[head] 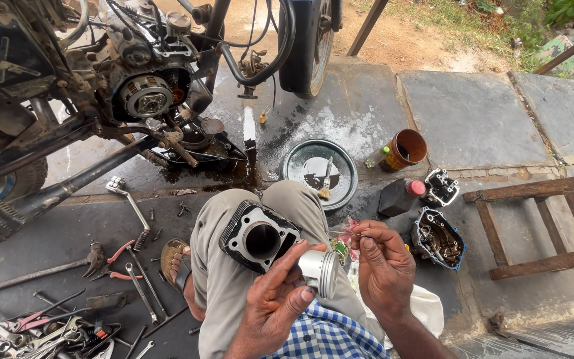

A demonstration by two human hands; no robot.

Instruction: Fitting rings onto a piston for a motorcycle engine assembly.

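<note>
My left hand [275, 292] grips a shiny metal piston [320, 270] just in front of my chest. A black finned engine cylinder [258, 236] rests on my left knee, touching the piston's end. My right hand [383, 262] is pinched on a thin wire-like ring [343, 233] held just above the piston. The ring is faint and its full shape is hard to make out.
A partly stripped motorcycle [141, 86] stands at upper left over a dark oil tray [200, 149]. A round pan with a brush [320, 174], a brown cup [405, 149], a black bottle [398, 196] and engine parts [438, 236] lie ahead. Several tools [68, 312] cover the left floor. A wooden frame [539, 219] lies right.
</note>
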